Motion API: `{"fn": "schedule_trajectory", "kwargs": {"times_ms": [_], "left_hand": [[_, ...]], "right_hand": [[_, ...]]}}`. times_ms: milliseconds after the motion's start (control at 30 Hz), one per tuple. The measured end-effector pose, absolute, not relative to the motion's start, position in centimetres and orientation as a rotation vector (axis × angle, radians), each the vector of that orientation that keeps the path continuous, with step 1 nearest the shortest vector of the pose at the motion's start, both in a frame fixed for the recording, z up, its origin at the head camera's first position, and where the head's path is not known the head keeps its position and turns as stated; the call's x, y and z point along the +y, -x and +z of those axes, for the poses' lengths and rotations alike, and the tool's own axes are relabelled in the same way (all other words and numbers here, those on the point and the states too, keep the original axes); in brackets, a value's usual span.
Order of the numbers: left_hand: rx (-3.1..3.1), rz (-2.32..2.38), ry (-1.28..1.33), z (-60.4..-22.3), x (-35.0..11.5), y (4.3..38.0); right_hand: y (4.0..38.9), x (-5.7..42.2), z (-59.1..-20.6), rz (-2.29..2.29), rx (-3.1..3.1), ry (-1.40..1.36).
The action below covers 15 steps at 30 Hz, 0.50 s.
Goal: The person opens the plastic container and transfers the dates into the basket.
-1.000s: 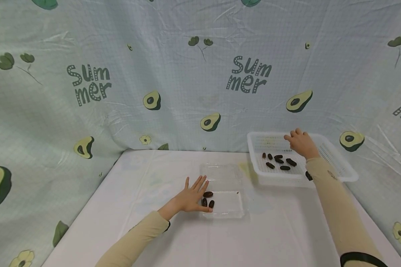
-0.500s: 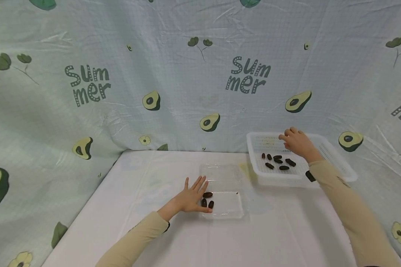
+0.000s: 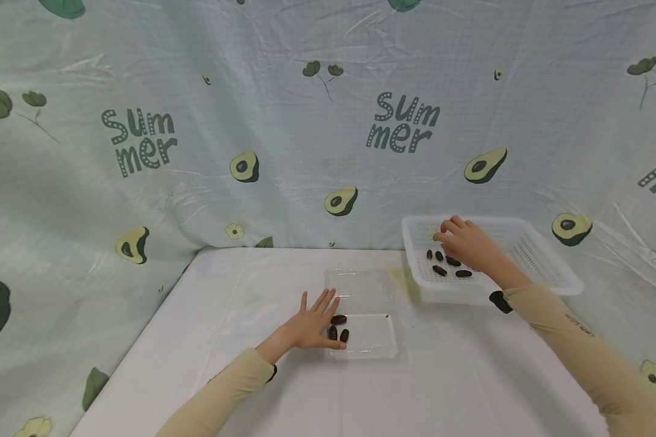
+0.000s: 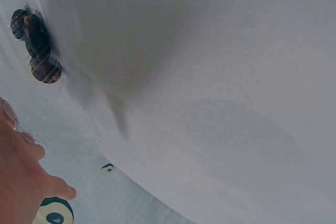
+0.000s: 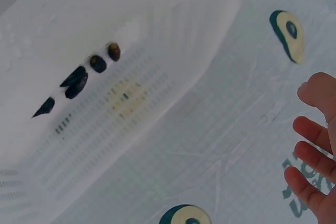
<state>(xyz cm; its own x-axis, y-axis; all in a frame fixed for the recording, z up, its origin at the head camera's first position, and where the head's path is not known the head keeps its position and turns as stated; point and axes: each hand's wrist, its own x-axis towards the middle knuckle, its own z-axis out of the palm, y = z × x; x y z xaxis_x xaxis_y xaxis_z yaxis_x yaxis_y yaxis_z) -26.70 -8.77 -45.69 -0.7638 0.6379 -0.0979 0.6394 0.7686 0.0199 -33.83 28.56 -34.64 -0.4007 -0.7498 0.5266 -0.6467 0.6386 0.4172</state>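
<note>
My left hand [image 3: 306,328] lies with fingers spread at the left edge of a clear plastic clamshell box [image 3: 374,335], whose lid [image 3: 363,283] is folded back. Three dark brown dates [image 3: 339,319] sit at the left end of the box, beside that hand. Over a white plastic basket [image 3: 456,295] is my right hand [image 3: 467,246], fingers slightly bent and apart. Nothing shows between those fingers in the right wrist view, where the hand [image 5: 317,150] is at the right edge. Several loose dates [image 3: 440,271] lie on the basket floor below; the hand and forearm hide part of it.
The basket stands at the back right of a table covered with a white cloth [image 3: 415,388]. A hanging sheet [image 3: 284,121] printed with avocados rises behind the table and along its sides. A black wrist strap [image 3: 500,301] shows at the right sleeve.
My right hand has moved left and a little lower over the basket, now covering some dates that showed before. My left hand stays in place at the box.
</note>
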Motion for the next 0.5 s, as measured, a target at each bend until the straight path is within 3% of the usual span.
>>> {"fn": "schedule_trajectory", "kwargs": {"times_ms": [500], "left_hand": [[2.858,-0.033,-1.036,-45.7,-8.9,26.8]], "right_hand": [[30.0,23.1,-37.6,-0.214,-2.136,-1.206]]}}
